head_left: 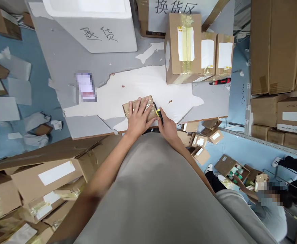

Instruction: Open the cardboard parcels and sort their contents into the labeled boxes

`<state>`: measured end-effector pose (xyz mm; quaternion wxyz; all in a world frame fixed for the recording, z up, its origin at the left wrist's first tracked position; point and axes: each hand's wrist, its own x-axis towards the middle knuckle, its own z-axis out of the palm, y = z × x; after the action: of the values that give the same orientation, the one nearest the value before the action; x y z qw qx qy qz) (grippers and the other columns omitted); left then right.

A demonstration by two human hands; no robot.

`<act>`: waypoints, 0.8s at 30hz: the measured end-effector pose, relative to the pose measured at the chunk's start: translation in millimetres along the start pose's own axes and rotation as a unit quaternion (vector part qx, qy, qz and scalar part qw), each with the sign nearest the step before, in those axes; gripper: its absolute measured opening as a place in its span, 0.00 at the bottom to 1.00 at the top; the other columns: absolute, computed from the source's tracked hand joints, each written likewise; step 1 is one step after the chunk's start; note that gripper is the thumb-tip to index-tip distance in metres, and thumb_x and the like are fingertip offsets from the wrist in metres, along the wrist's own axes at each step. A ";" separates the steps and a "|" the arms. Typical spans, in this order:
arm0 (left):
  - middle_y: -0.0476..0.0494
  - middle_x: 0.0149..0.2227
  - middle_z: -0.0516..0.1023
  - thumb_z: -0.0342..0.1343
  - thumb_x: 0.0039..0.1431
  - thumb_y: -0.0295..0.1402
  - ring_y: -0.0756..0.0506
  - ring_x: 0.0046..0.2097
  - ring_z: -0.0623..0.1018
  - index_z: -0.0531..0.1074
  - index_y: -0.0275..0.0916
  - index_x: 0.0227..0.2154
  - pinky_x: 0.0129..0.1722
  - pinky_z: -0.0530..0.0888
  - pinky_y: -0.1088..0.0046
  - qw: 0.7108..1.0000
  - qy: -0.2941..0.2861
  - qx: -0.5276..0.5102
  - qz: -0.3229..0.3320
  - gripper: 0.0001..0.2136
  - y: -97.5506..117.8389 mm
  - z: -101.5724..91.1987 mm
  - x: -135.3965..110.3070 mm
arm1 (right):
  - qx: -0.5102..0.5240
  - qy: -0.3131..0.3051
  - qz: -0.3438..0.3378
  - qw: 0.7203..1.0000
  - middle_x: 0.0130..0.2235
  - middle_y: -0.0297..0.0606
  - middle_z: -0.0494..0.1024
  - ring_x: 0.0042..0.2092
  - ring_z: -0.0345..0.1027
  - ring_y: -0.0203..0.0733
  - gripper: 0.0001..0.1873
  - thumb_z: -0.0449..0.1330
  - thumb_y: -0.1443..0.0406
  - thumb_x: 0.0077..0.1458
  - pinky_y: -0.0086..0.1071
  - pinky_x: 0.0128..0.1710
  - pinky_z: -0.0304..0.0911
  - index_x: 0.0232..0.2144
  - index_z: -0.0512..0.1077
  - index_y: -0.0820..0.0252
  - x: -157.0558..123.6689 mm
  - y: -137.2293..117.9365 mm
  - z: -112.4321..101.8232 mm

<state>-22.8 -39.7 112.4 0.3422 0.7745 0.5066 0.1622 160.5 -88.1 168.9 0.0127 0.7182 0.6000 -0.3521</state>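
Brown cardboard box (150, 101) lies on the bench (118, 84), long axis running roughly left to right, under the flat, spread left hand (137, 118). The right hand (167, 126) — off the box's right end — grips a yellow-and-black cutter (159, 112) along that edge.

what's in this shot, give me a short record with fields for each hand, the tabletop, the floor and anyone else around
left hand: left hand pressed on a small cardboard box, fingers spread
right hand: right hand gripping a yellow-and-black knife, its front end at the box's right edge
tabletop: table with a white bin, a large taped carton beside two smaller ones, a red-handled cutter
floor: blue, with scattered paper and cartons
others: one co-worker, lower right, a hand at an open carton
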 end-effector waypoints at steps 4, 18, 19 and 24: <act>0.38 0.84 0.60 0.60 0.76 0.53 0.25 0.87 0.50 0.69 0.51 0.79 0.84 0.35 0.30 1.000 -0.015 -0.017 0.016 0.34 0.0 -2.0 -1.2 | -0.067 -0.024 0.058 0.996 0.59 0.53 0.89 0.56 0.86 0.57 0.36 0.43 0.62 0.83 0.43 0.57 0.76 0.86 0.49 0.63 -7.7 -19.3 -6.1; 0.37 0.84 0.59 0.55 0.79 0.49 0.27 0.87 0.49 0.67 0.46 0.80 0.83 0.33 0.29 0.999 -0.014 -0.034 0.025 0.32 0.0 2.2 -2.6 | -0.123 -0.021 0.126 0.984 0.57 0.57 0.89 0.58 0.87 0.56 0.38 0.42 0.66 0.83 0.42 0.58 0.76 0.87 0.38 0.65 -9.3 -61.3 -12.6; 0.37 0.84 0.59 0.55 0.79 0.50 0.27 0.87 0.49 0.67 0.46 0.80 0.83 0.33 0.29 0.999 -0.013 -0.032 0.024 0.32 0.7 2.4 -2.5 | -0.123 -0.026 0.123 0.984 0.57 0.56 0.89 0.57 0.87 0.56 0.39 0.42 0.65 0.83 0.43 0.58 0.76 0.87 0.37 0.64 -9.7 -59.4 -14.2; 0.37 0.84 0.58 0.56 0.78 0.49 0.27 0.87 0.49 0.66 0.47 0.80 0.83 0.32 0.29 1.000 -0.011 -0.019 0.009 0.32 5.2 7.1 -1.7 | -0.129 -0.043 0.108 0.985 0.56 0.56 0.89 0.57 0.87 0.57 0.40 0.43 0.66 0.82 0.44 0.57 0.77 0.87 0.34 0.62 -8.8 -54.2 -23.4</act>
<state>-15.7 -45.2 111.1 0.3608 0.7743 0.4926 0.1661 124.5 -70.2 213.0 0.1688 0.7554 0.5584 -0.2984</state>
